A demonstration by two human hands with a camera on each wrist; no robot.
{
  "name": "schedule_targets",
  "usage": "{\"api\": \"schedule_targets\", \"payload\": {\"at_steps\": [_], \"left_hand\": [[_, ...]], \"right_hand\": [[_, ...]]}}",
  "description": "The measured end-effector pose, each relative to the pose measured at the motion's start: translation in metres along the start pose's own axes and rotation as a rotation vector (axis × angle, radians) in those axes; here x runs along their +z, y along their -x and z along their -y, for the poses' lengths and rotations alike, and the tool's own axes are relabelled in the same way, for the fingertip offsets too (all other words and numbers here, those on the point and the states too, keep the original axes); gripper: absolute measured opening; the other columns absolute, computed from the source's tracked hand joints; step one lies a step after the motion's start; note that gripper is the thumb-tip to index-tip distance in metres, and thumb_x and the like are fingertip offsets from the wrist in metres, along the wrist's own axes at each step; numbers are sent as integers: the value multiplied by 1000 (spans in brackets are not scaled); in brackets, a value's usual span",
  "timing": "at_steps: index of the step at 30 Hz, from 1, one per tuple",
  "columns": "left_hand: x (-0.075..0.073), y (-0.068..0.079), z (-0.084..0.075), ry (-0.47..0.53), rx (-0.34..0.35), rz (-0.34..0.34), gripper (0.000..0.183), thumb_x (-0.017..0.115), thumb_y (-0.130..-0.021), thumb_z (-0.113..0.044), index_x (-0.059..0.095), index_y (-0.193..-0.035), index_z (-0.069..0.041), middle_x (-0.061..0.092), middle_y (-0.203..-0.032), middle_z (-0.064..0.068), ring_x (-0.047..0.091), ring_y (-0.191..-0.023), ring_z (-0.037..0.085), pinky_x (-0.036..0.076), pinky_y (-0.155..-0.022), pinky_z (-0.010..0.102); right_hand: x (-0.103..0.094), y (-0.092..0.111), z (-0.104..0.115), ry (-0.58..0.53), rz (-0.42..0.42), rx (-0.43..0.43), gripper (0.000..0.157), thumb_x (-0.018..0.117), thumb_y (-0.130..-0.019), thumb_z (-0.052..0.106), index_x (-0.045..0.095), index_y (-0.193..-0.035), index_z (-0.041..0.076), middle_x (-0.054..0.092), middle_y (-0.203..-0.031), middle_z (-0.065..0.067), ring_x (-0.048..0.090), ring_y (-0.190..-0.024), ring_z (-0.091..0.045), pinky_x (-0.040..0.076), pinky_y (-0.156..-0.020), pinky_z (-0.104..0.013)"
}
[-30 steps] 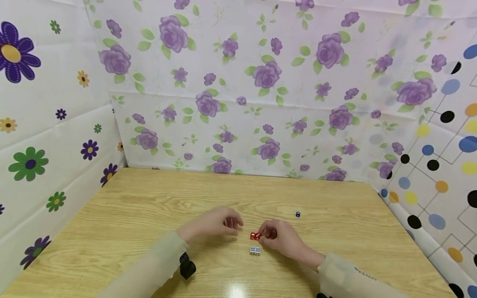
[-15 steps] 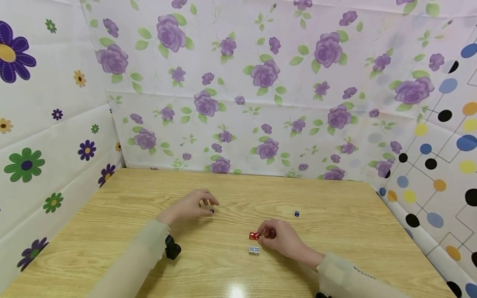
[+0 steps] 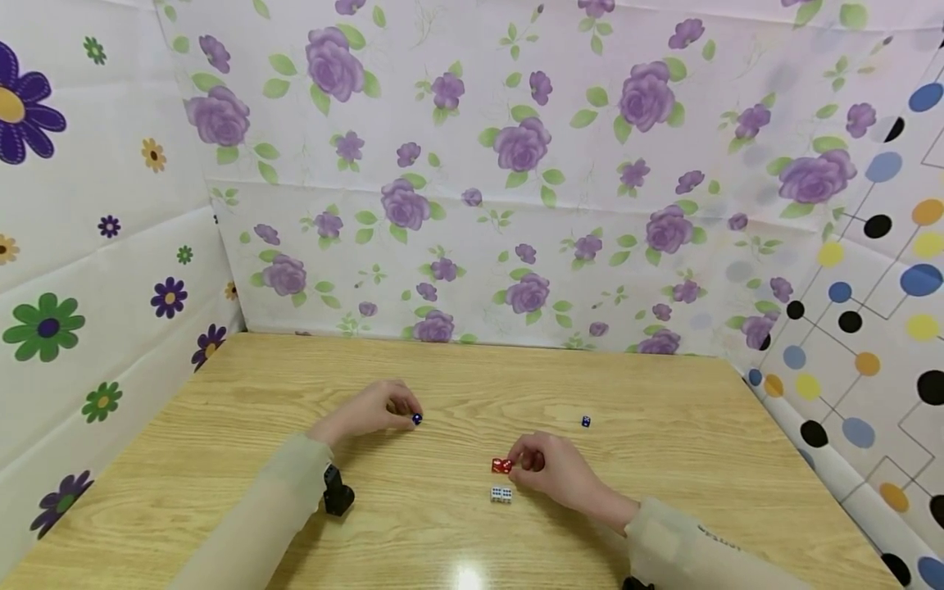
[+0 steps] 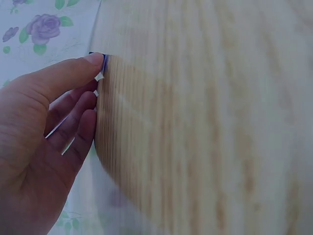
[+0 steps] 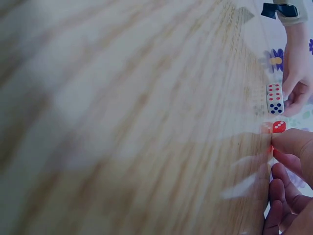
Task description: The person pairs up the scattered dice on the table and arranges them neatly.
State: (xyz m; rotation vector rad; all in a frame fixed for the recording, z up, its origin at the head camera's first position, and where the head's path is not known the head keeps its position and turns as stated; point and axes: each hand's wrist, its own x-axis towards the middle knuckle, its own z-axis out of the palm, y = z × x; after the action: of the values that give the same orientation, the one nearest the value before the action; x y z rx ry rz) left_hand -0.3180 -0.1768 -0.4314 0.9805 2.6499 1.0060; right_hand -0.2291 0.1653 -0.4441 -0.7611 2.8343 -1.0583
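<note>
My left hand (image 3: 371,409) is at the left of the table, pinching a small dark blue die (image 3: 417,419) between thumb and fingers. In the left wrist view only a blue edge of that die (image 4: 104,62) shows past the thumb. Two red dice (image 3: 497,465) sit side by side near the middle. My right hand (image 3: 555,469) pinches the right-hand one, its fingertips partly covering it. The right wrist view shows a red die (image 5: 279,127) just beyond the thumb. Just nearer to me, a pair of white dice (image 3: 501,495) lie touching.
Another dark blue die (image 3: 586,421) lies on the wooden table (image 3: 664,426), behind and to the right of the red dice. A flowered cloth (image 3: 472,197) hangs along the far edge. Patterned cloths flank both sides.
My left hand has moved left and away from the red dice, and its fingers have closed on a dark blue die. My right hand stays at the red dice.
</note>
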Motion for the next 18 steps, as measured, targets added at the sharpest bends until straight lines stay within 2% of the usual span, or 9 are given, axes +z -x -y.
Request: {"api": "schedule_targets", "payload": {"at_steps": [11,18], "left_hand": [[5,-1,5,33,-32,-36,6,73,-90,-16,74,-95,-17,63,-98,5,58,-82,13,49,-70,24],[5,0,2,41,-50,-51,6,74,-89,-16,74,-95,-18,63,-97,4,59,-81,12,49,-71,24]], "right_hand": [[-1,1,3,4,-3,0,8,76,-86,15,70,-92,19,60,-79,6,48,-65,-4,42,-59,-21],[-1,1,3,2,-2,0,8,76,-86,15,71,-92,19,60,-79,5,48,-65,-3,42,-59,-21]]}}
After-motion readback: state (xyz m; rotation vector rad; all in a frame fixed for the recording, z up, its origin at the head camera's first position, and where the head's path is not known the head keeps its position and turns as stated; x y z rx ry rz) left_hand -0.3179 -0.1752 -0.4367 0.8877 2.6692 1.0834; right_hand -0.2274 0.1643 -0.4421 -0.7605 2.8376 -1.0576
